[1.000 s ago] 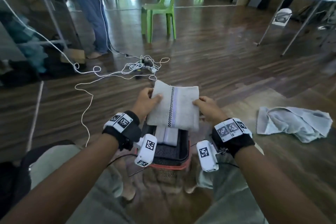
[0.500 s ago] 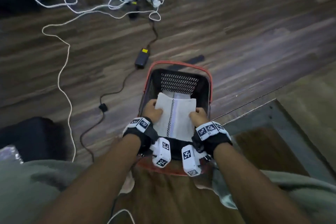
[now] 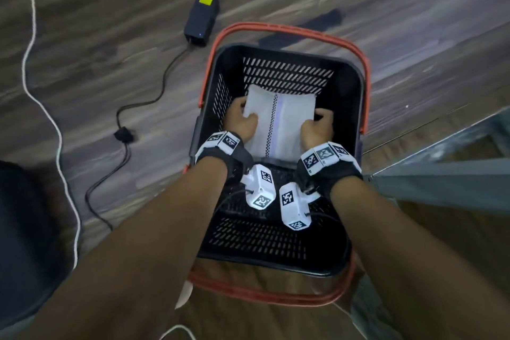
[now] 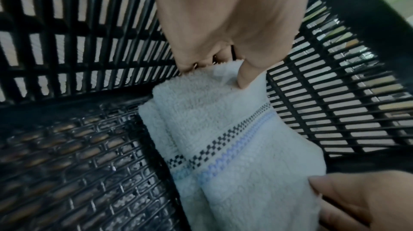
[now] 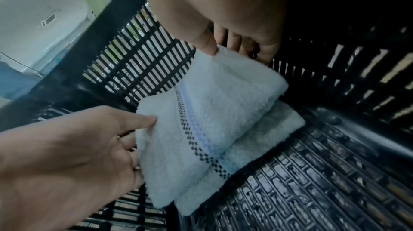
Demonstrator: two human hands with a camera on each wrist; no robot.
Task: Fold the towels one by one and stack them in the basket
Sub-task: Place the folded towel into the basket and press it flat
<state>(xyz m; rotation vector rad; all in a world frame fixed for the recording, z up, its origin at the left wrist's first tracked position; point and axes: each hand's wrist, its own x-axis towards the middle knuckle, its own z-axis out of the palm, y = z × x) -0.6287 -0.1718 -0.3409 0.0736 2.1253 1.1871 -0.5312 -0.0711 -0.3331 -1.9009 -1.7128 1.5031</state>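
Observation:
A folded white towel [image 3: 278,121] with a black checked stripe and a pale blue stripe is down inside the black basket [image 3: 356,72] with red handles, near its far wall. My left hand [image 3: 240,121] pinches its left edge, thumb on top. My right hand [image 3: 317,127] pinches its right edge the same way. In the left wrist view my left hand [image 4: 219,70] grips the towel [image 4: 234,137] above the basket floor [image 4: 67,164]. In the right wrist view my right hand [image 5: 234,47] holds the towel [image 5: 201,111] just over another folded white towel [image 5: 268,137] lying on the bottom.
A black power adapter [image 3: 202,19] with a yellow label lies on the wooden floor beyond the basket, its black cable [image 3: 143,102] running left. A white cord [image 3: 55,132] snakes down the left side. A grey metal frame [image 3: 441,182] stands at the right.
Both hands have brought the folded towel from above the basket down into it, onto the towel lying there. The head view has tilted down onto the basket.

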